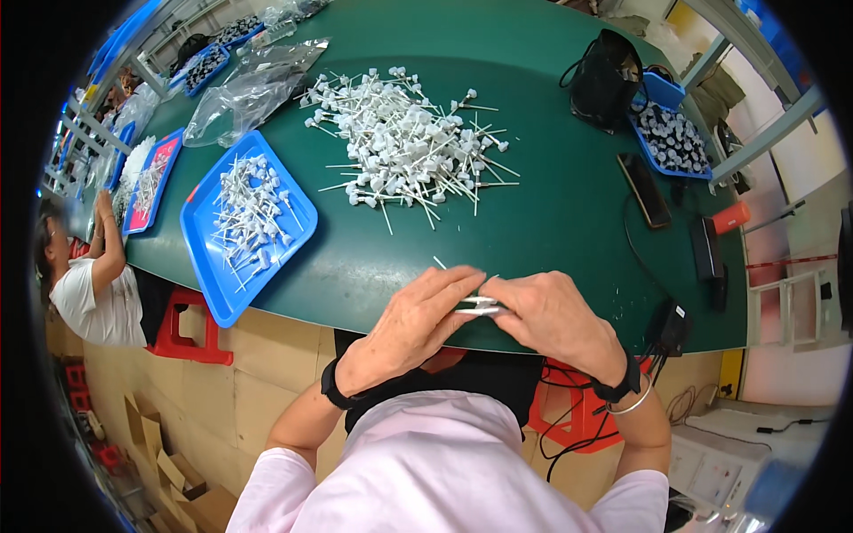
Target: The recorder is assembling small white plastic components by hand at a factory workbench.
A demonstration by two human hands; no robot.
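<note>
My left hand (410, 315) and my right hand (553, 313) meet over the table's near edge, fingers closed. Between their fingertips are thin white plastic pieces (480, 311); the fingers hide part of them, and which piece each hand grips is not clear. A thin white stick pokes out beyond the left fingers. Farther off lies a big heap of white plastic pieces with blocky heads and thin stems (400, 133). To the left, a blue tray (203, 233) holds more such pieces and juts past the table edge.
The green table (569, 213) carries a clear plastic bag (253, 93) at far left. On the right are a black bag (607, 80), a blue tray of dark-and-white parts (673, 138), a phone (643, 189) and a cabled black box (668, 327). Another person (98, 284) sits left.
</note>
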